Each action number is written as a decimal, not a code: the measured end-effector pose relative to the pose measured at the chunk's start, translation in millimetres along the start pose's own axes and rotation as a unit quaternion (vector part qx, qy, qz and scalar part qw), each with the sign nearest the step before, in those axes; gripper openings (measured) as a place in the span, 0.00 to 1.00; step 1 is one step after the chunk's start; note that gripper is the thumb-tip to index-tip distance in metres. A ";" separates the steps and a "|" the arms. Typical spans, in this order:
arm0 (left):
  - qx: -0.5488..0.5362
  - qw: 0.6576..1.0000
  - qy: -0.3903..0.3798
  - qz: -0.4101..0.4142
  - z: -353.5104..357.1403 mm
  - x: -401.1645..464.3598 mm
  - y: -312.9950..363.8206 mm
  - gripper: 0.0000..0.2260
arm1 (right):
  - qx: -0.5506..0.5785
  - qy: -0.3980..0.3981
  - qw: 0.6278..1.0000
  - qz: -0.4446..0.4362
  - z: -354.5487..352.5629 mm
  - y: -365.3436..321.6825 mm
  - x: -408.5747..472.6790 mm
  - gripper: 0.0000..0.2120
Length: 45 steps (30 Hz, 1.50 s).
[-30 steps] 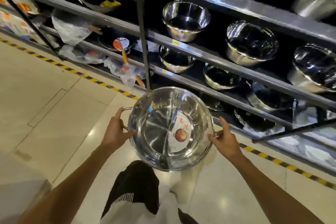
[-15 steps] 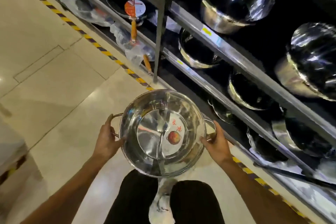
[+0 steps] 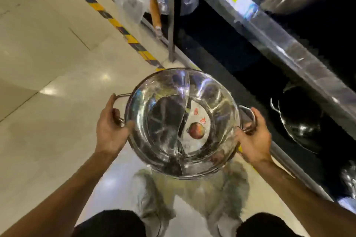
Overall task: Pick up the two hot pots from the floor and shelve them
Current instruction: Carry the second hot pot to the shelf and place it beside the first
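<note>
A shiny steel hot pot (image 3: 163, 127) with a curved divider and a white label showing a red pot hangs in front of me above the floor. My left hand (image 3: 112, 129) grips its left loop handle. My right hand (image 3: 254, 140) grips the right loop handle. The pot is roughly level, just left of the lower edge of the metal shelf rack (image 3: 269, 38). A second hot pot on the floor is not in view.
The rack's upright post (image 3: 171, 13) stands just beyond the pot. Another steel pot (image 3: 300, 123) rests on the dark bottom shelf at right. A wood-handled pan in plastic wrap (image 3: 138, 0) lies at the top. Yellow-black tape (image 3: 115, 23) borders the tiled floor. My shoes are below.
The view has tipped down and closer to the rack's base. The pot, held in both hands, now sits lower, near the bottom shelf; the upper shelves have left the view.
</note>
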<state>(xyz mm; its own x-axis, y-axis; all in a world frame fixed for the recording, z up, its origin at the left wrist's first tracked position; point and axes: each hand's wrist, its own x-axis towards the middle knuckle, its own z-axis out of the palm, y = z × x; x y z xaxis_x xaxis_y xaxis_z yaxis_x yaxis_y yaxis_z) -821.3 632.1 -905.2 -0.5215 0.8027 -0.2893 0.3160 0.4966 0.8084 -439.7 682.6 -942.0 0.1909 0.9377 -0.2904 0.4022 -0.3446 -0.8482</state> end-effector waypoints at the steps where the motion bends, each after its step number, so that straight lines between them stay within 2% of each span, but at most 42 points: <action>1: -0.015 1.000 0.006 0.007 20.0 14.0 -11.8 0.42 | -0.006 0.014 1.000 -0.010 6.3 15.5 18.1 0.37; 5: -0.025 0.997 0.039 0.060 80.7 67.2 -40.0 0.38 | -0.028 0.049 0.996 -0.062 23.4 54.9 88.5 0.33; 10: -0.036 0.991 0.051 0.122 121.7 109.4 -45.7 0.40 | 0.014 0.095 0.989 -0.112 33.0 61.3 166.1 0.30; 14: -0.039 0.978 0.072 0.192 139.1 142.7 -44.5 0.37 | -0.017 0.101 0.983 -0.151 33.5 55.3 211.9 0.30; 17: -0.007 0.977 0.058 0.207 140.9 157.8 -43.1 0.41 | -0.091 0.029 0.986 -0.135 31.7 36.5 227.5 0.34; 21: 0.035 0.972 0.014 0.231 139.0 150.1 -25.8 0.33 | -0.178 -0.026 0.979 -0.098 14.9 18.7 222.8 0.39; 27: 0.039 0.972 -0.011 0.232 150.8 133.0 -17.4 0.38 | -0.097 0.007 0.993 -0.071 3.2 36.2 210.7 0.44; 29: 0.014 0.976 -0.023 0.215 157.3 131.0 -18.5 0.35 | -0.086 0.023 0.995 -0.055 0.8 38.3 211.3 0.44; 33: -0.043 0.980 0.052 0.187 178.3 125.6 -6.2 0.28 | -0.035 0.074 0.996 -0.041 1.2 32.9 205.2 0.43; 35: -0.098 0.976 0.086 0.176 193.3 120.8 4.0 0.32 | 0.038 0.030 0.998 -0.032 5.8 29.4 194.5 0.41; 38: -0.171 0.971 0.082 0.144 212.2 118.8 13.5 0.36 | 0.105 -0.056 0.993 -0.011 4.5 32.6 183.5 0.35; 41: -0.181 0.974 0.053 0.124 224.5 125.2 17.2 0.39 | 0.089 -0.133 0.987 0.003 -14.5 37.9 181.5 0.25; 43: -0.194 0.972 0.006 0.129 232.3 127.6 22.4 0.42 | 0.070 -0.149 0.986 0.004 -29.6 46.0 187.4 0.31; 45: -0.213 0.968 -0.047 0.127 241.3 129.4 30.8 0.47 | 0.073 -0.140 0.987 0.005 -36.9 50.6 191.9 0.53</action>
<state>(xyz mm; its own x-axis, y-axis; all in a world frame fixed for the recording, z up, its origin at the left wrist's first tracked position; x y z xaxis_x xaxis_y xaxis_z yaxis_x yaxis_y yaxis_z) -687.8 830.9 -1041.4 -0.3897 0.9173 -0.0818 0.0591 0.1135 0.9918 -349.6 843.5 -1024.3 -0.0692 0.9171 -0.3927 0.2638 -0.3628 -0.8938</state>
